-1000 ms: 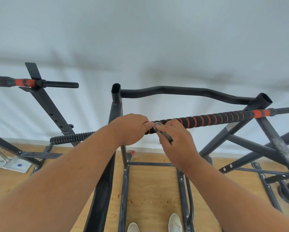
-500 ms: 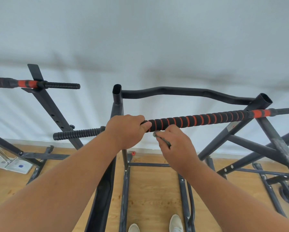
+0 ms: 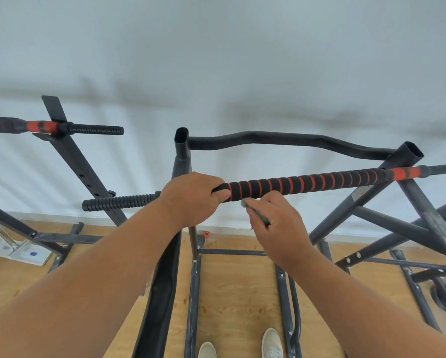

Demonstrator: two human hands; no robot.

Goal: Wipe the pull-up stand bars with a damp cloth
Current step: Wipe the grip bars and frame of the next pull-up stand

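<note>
Foam, black with orange spiral bands, wraps the pull-up bar (image 3: 307, 183) that runs across the stand at chest height in front of the person. The left hand (image 3: 193, 196) is wrapped around the bar's bare-looking end of the foam, thumb underneath, probably to steady it while the other hand works. The right hand (image 3: 276, 223) sits just below the bar, fingers curled on a small grey cloth (image 3: 255, 214), mostly hidden, held close for rubbing the underside. Behind, a curved black bar (image 3: 281, 142) joins two open-topped uprights. Wooden floor (image 3: 237, 293) lies below.
</note>
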